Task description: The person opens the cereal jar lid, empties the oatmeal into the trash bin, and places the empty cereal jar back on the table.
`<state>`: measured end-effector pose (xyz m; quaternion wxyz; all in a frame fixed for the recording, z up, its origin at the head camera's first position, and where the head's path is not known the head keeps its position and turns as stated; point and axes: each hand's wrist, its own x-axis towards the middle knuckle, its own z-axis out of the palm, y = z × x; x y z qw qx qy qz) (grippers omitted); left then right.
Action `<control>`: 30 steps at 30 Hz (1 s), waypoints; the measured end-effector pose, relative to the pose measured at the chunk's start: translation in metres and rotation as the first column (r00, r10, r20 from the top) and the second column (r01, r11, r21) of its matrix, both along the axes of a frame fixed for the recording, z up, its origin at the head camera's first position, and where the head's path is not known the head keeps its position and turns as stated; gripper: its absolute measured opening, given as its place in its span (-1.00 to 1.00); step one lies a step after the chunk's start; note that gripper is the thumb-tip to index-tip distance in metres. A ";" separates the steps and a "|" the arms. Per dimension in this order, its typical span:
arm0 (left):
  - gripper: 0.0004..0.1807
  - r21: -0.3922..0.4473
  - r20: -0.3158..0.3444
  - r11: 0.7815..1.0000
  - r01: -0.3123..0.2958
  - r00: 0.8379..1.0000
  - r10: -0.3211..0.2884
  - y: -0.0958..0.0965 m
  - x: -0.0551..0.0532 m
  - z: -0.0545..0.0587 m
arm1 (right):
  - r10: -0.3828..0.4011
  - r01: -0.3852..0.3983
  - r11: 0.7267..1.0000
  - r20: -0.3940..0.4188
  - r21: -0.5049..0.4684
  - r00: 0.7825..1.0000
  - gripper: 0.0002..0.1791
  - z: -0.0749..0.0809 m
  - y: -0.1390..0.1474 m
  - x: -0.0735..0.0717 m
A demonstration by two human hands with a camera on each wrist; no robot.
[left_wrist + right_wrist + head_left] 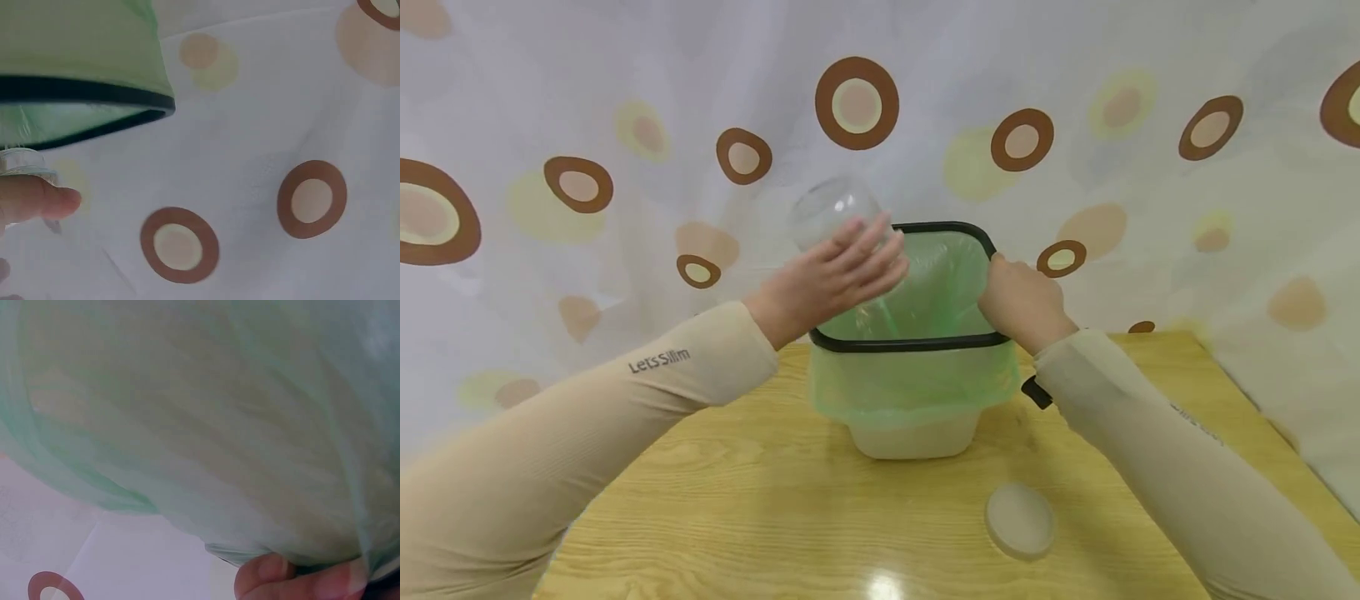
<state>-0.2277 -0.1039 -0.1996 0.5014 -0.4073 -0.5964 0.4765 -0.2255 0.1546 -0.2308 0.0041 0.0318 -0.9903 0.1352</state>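
My left hand (831,279) grips a clear, rounded jar (831,208) and holds it tilted at the left of a small trash bin (913,440). In the left wrist view the thumb (44,197) lies across the jar near its mouth (25,159), which is close to the bin's rim. Thin, pale streaks show just past that mouth. A green bag (917,379) lines the bin and folds down over its outside, under a black rim (917,343). On the bin's right side, my right hand (1026,300) grips the rim, with fingertips (265,572) against the bag.
A round beige lid (1019,521) lies on the wooden table (722,500), in front of the bin and to its right. Behind the table hangs a pale cloth (925,108) with brown ring patterns. A small black piece (1037,392) shows beneath my right wrist.
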 end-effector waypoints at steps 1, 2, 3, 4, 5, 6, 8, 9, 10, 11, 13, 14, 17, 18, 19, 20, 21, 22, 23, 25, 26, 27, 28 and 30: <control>-0.47 0.042 -0.003 0.999 0.008 1.000 -0.008 0.000 -0.002 0.000 | 0.000 0.000 1.000 0.002 0.000 1.000 -0.41 0.000 0.000 0.000; -0.45 0.070 -0.011 0.998 -0.001 1.000 0.002 -0.001 -0.003 0.001 | 0.000 0.000 1.000 0.000 -0.001 1.000 -0.41 0.000 0.000 0.001; -0.44 0.087 -0.014 0.996 -0.005 1.000 0.006 -0.002 -0.003 0.003 | 0.000 0.000 1.000 -0.001 -0.001 1.000 -0.41 0.001 0.000 0.001; -0.44 0.093 -0.007 0.996 -0.006 1.000 0.007 -0.003 -0.004 0.003 | 0.000 0.000 1.000 -0.001 0.001 1.000 -0.41 0.001 0.000 0.002; -0.43 0.080 0.008 0.997 -0.014 1.000 0.013 -0.004 -0.003 0.003 | -0.002 0.002 1.000 -0.001 0.001 1.000 -0.41 0.002 0.000 0.002; -0.41 0.060 0.034 0.998 -0.021 0.999 0.019 -0.004 -0.002 0.002 | -0.005 0.005 1.000 0.001 0.002 1.000 -0.41 0.003 0.001 0.002; -0.40 0.036 0.087 0.999 -0.022 0.996 0.019 -0.004 -0.002 -0.003 | -0.015 0.015 1.000 0.003 0.007 1.000 -0.41 0.003 0.003 0.002; -0.40 0.039 0.113 0.999 -0.020 0.993 0.015 -0.004 -0.003 -0.005 | -0.020 0.020 1.000 0.005 0.010 1.000 -0.40 0.003 0.004 0.002; -0.38 0.044 0.131 0.999 -0.032 0.991 0.026 -0.003 -0.004 -0.006 | -0.023 0.023 1.000 0.005 0.012 1.000 -0.40 0.003 0.005 0.002; -0.39 0.055 0.145 0.998 -0.040 0.989 0.032 -0.003 -0.005 -0.006 | -0.025 0.025 1.000 0.003 0.013 1.000 -0.40 0.003 0.006 0.002; -0.39 0.072 0.165 0.996 -0.043 0.986 0.031 -0.004 -0.006 -0.004 | -0.026 0.026 1.000 -0.002 0.013 1.000 -0.40 0.004 0.007 0.002; -0.39 0.074 0.173 0.996 -0.050 0.984 0.036 -0.005 -0.007 -0.003 | -0.028 0.028 0.999 -0.004 0.016 1.000 -0.41 0.004 0.008 0.002; -0.40 0.101 0.199 0.994 -0.030 0.980 0.009 -0.006 -0.008 0.003 | -0.028 0.029 0.999 -0.016 0.020 0.999 -0.42 0.005 0.008 0.001; -0.41 0.118 0.207 0.993 -0.008 0.978 -0.016 -0.006 -0.008 0.004 | -0.025 0.026 1.000 -0.021 0.018 0.999 -0.43 0.006 0.009 0.001; -0.42 0.137 0.213 0.990 0.015 0.976 -0.044 -0.006 -0.009 0.005 | -0.023 0.024 1.000 -0.020 0.018 1.000 -0.42 0.006 0.009 0.000; -0.43 0.154 0.220 0.987 0.036 0.973 -0.070 -0.006 -0.010 0.006 | -0.021 0.021 1.000 -0.022 0.017 1.000 -0.42 0.007 0.009 0.000; -0.44 0.171 0.230 0.983 0.060 0.968 -0.099 -0.006 -0.010 0.007 | -0.019 0.019 1.000 -0.021 0.016 1.000 -0.42 0.007 0.009 -0.001; -0.45 0.185 0.237 0.979 0.080 0.964 -0.124 -0.005 -0.011 0.008 | -0.018 0.019 1.000 -0.019 0.017 1.000 -0.41 0.007 0.008 -0.001; -0.46 0.194 0.244 0.976 0.094 0.960 -0.141 -0.005 -0.011 0.008 | -0.019 0.020 1.000 -0.017 0.018 1.000 -0.40 0.008 0.008 -0.001; -0.45 0.196 0.259 0.976 0.097 0.955 -0.147 -0.004 -0.011 0.009 | -0.024 0.024 0.999 -0.009 0.021 1.000 -0.39 0.009 0.008 -0.001; -0.43 0.189 0.266 0.978 0.088 0.954 -0.138 -0.004 -0.011 0.009 | -0.026 0.026 0.999 -0.008 0.021 1.000 -0.39 0.009 0.009 -0.001; -0.41 0.180 0.269 0.981 0.077 0.955 -0.124 -0.003 -0.010 0.009 | -0.027 0.028 0.999 -0.005 0.022 1.000 -0.39 0.009 0.009 -0.001; -0.38 0.167 0.271 0.984 0.059 0.957 -0.104 -0.003 -0.010 0.008 | -0.028 0.028 0.999 -0.004 0.021 1.000 -0.39 0.009 0.009 -0.001; -0.34 0.134 0.263 0.990 0.031 0.963 -0.066 -0.003 -0.008 0.008 | -0.029 0.029 0.999 -0.001 0.021 1.000 -0.39 0.009 0.009 -0.001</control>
